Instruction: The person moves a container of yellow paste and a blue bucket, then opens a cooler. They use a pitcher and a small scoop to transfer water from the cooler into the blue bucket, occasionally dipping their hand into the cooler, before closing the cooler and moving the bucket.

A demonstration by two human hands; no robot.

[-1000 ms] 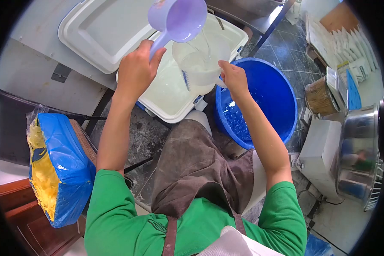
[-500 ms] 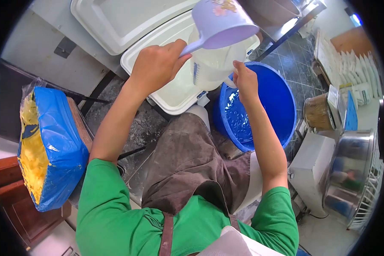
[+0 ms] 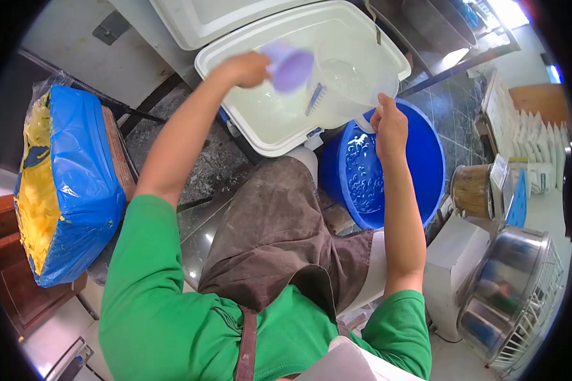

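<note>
My left hand (image 3: 246, 70) is wrapped round the handle of a purple water dipper (image 3: 291, 68), which is smeared by motion. The dipper is over the open white cooler box (image 3: 260, 141), whose pale inside seems to hold liquid. In my right hand (image 3: 389, 127) is the handle of a clear plastic measuring jug (image 3: 349, 86) with blue markings on its side. The jug hangs tilted above the cooler's right edge, partly over the blue tub (image 3: 432, 165). Some clear liquid appears to be in the jug. Water with ripples or bubbles shows in the tub.
At left stands a box lined with blue plastic (image 3: 86, 159), with yellow material inside. To the right are a metal pot (image 3: 502, 286), a white box-shaped thing (image 3: 454, 267) and a brown container (image 3: 471, 184). The cooler's lid (image 3: 210, 19) leans open behind it.
My left hand has lowered the dipper from above the jug to over the cooler, at the jug's left. The jug has shifted slightly right in the view, which itself has moved.
</note>
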